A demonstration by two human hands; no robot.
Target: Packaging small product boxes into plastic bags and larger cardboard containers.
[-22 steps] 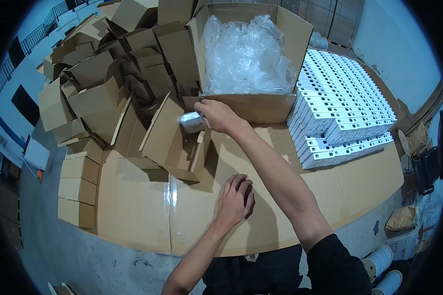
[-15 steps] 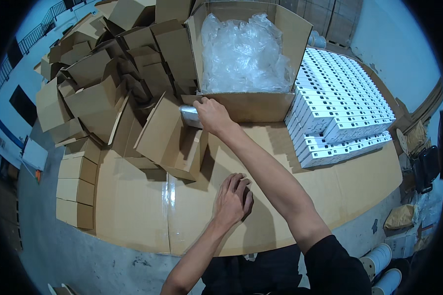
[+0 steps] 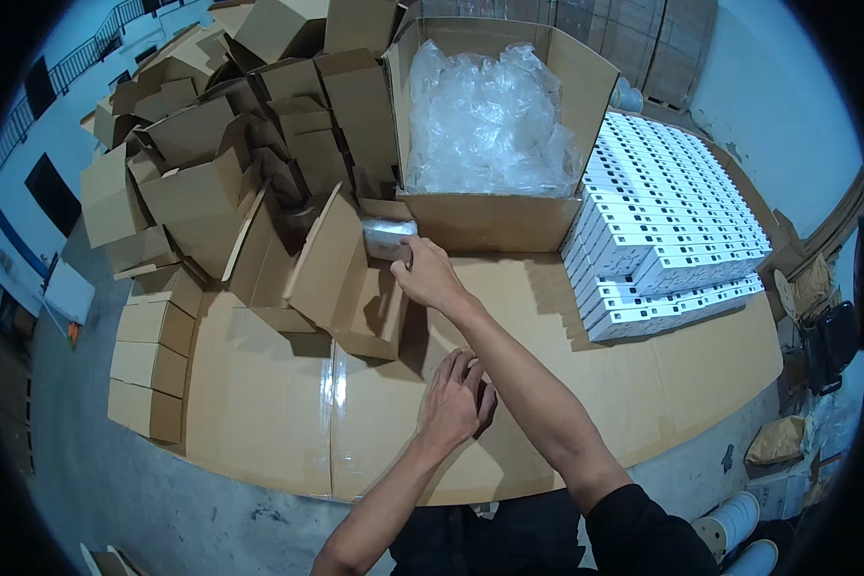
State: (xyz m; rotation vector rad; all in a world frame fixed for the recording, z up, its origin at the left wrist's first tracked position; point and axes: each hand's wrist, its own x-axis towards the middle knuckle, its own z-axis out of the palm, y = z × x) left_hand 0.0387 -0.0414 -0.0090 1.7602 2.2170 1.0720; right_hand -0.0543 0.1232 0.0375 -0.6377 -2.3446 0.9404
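A small open brown carton (image 3: 350,288) stands tilted on the cardboard-covered table, its flap raised on the left. At its far end sits a silvery, shiny wrapped packet (image 3: 388,237). My right hand (image 3: 432,276) is beside the packet and the carton's right edge, with thumb and forefinger parted; whether a fingertip touches the packet is unclear. My left hand (image 3: 456,398) rests on the cardboard surface nearer to me, its fingers loosely bent and apart, with nothing visible in it. My right forearm passes just beside it.
A large open carton (image 3: 490,223) full of clear plastic bags (image 3: 490,120) stands at the back. White boxes (image 3: 672,216) are stacked to the right. Open brown cartons (image 3: 197,197) pile up on the left, above a row of closed small boxes (image 3: 149,365).
My right hand has drawn back toward me from the silvery packet, which keeps its place by the carton. My left hand stays put. The whole view has shifted slightly.
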